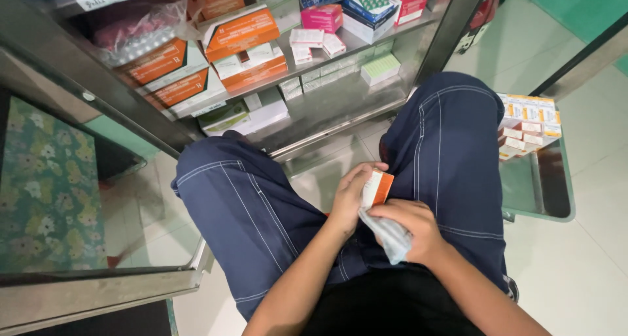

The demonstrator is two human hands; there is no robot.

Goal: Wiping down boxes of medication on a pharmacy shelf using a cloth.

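Item: small orange-white box [377, 187], held betw. both hands over lap. Left hand [351, 195] grips box; right hand [411, 226] clutches grey cloth [390, 235] just beside it.

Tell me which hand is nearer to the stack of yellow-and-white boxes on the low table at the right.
Right. The right hand, gripping a clear plastic bag, sits closer to the stacked boxes. The left hand, holding a small orange-and-white box, lies farther away.

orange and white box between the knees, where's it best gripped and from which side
Probably by its narrow side edges on the free upper half of the orange and white box, coming from above. It stands nearly upright; the left hand already covers its left face, and the right hand, holding a crumpled cloth, blocks its base.
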